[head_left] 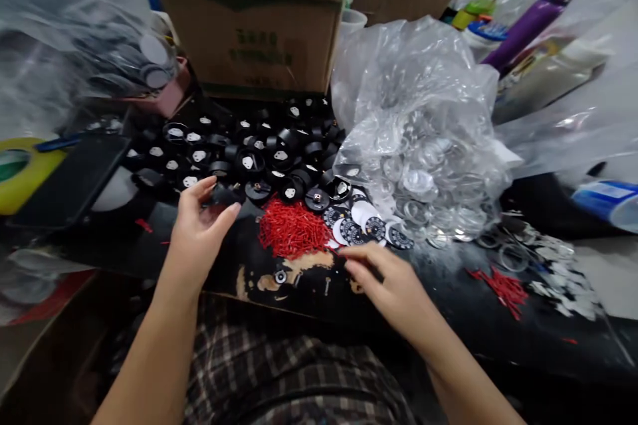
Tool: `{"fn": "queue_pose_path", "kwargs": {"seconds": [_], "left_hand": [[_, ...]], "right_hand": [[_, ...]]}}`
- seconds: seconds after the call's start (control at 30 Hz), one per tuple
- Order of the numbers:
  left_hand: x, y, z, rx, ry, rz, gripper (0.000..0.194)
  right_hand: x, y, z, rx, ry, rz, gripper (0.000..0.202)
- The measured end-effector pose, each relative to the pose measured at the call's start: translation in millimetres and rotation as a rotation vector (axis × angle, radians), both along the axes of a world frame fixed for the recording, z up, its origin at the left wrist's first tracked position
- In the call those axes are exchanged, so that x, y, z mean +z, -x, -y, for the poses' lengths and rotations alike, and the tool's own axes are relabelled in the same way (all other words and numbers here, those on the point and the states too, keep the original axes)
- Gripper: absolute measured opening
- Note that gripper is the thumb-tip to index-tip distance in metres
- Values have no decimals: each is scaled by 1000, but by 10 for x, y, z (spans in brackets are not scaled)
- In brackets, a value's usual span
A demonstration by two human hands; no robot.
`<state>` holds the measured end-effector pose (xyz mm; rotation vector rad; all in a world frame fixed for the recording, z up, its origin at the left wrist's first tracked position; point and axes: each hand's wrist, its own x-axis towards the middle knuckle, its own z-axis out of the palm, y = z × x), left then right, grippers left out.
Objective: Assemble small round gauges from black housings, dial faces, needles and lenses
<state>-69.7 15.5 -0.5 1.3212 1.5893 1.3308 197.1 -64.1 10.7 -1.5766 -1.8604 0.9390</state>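
My left hand curls its thumb and fingers around a black round case, at the near edge of many similar black round cases with small white parts in them. To the right, the thumb and fingertips of my right hand are pinched beside a heap of red clock hands. Whatever lies between those fingertips is too small to make out. Just beyond that hand are printed black-and-white dials, some turned to their white backs. A small round metal part sits on the worn table edge.
A clear plastic bag of transparent discs slumps at the right. Beyond it are more red pieces and pale flat parts. A cardboard box stands behind; a dark flat slab and yellow tape roll lie left.
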Motion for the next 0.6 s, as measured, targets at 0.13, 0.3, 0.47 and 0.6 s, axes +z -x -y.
{"fn": "queue_pose_path", "kwargs": {"seconds": [0.13,0.3,0.47,0.6], "left_hand": [[53,-260,462,-188,189,433,46],[92,-587,797,-189,315,652,33],[59,-684,927,-287,427,794,21],[56,-748,976,-358,533,987,20]], "right_hand": [[-132,-333,-203,-244,-166,349,47],[-169,-418,-357,-277,-183,456,35],[-145,-487,-373,-361,-112,250,26],[-91,-494,-308,-412,-73,-28,27]]}}
